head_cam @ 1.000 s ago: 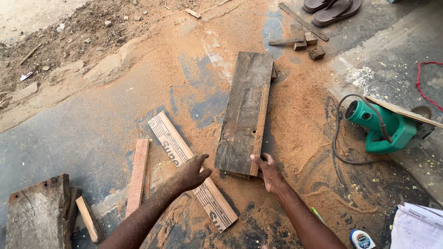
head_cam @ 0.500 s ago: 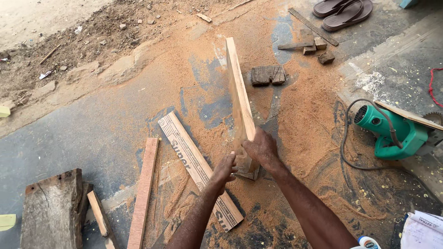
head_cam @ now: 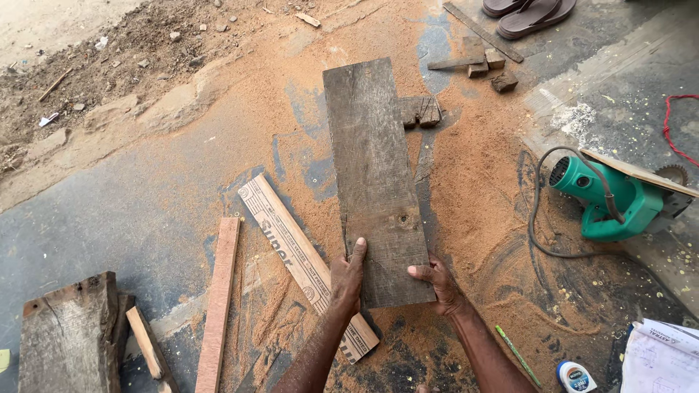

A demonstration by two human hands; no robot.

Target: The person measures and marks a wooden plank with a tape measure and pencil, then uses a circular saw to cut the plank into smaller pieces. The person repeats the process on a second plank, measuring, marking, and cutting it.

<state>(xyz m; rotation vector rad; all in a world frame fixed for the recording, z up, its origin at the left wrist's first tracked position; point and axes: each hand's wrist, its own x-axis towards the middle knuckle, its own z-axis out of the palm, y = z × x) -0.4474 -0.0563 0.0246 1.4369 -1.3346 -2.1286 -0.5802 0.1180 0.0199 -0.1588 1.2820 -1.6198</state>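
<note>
A weathered grey wooden board (head_cam: 375, 175) lies flat, its long side running away from me over the sawdust-covered floor. My left hand (head_cam: 346, 278) grips its near left edge, thumb on top. My right hand (head_cam: 437, 282) grips the near right corner, thumb laid across the face. Both hands hold the board's near end.
A printed wooden strip (head_cam: 300, 258) and a reddish batten (head_cam: 218, 302) lie to the left. An old block (head_cam: 69, 335) sits at the lower left. A green circular saw (head_cam: 619, 204) with its black cord rests at right. Small offcuts (head_cam: 419, 110), sandals (head_cam: 528, 13), a green pencil (head_cam: 515, 354), papers (head_cam: 659, 356).
The board was lifted off the floor, turned up on its edge, and now lies flat with its other face up. Both hands stayed at its near end.
</note>
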